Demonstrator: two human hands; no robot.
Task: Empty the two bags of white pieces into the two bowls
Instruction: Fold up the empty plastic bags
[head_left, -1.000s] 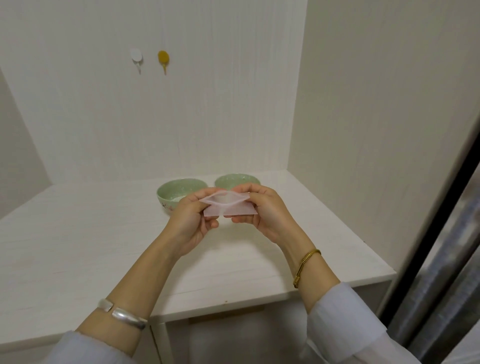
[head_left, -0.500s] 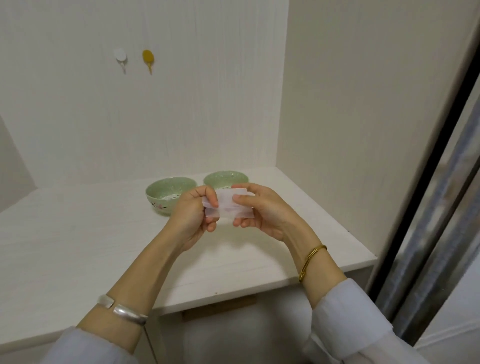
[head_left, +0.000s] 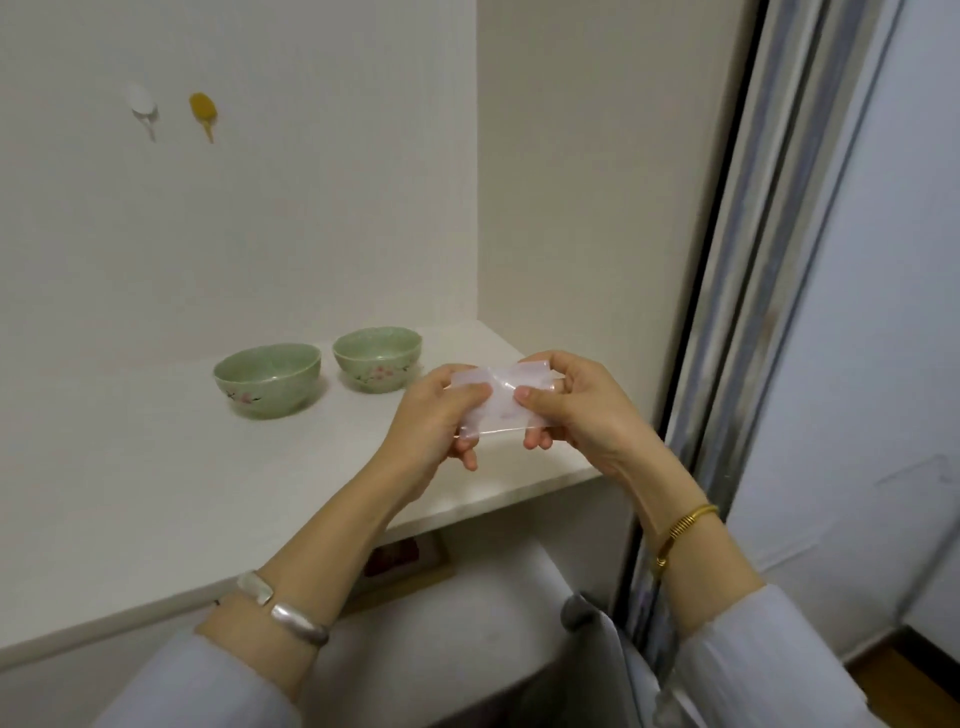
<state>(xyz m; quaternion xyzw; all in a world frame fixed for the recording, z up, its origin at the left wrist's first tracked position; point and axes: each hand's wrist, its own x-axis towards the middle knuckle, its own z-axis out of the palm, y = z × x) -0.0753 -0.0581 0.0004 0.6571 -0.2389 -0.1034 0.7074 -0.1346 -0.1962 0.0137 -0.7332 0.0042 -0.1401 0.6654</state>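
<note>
Two pale green bowls with pink flower marks stand side by side on the white shelf (head_left: 156, 483): the left bowl (head_left: 267, 379) and the right bowl (head_left: 377, 358). What lies inside them cannot be made out from this angle. A small clear plastic bag (head_left: 498, 400) is held flat in the air above the shelf's front right corner, to the right of the bowls. My left hand (head_left: 431, 421) pinches its left side and my right hand (head_left: 576, 410) pinches its right side. No white pieces show inside it. No second bag is in view.
The shelf sits in a white alcove with a back wall and a right side wall (head_left: 582, 182). Two hooks, one white (head_left: 141, 104) and one yellow (head_left: 202, 111), are on the back wall. A dark door frame (head_left: 727, 260) runs down to the right of the shelf.
My view has swung to the right, so the bowls sit further left. My hands with the bag have moved away from the bowls toward the shelf's right corner, and the bag's mouth is no longer spread.
</note>
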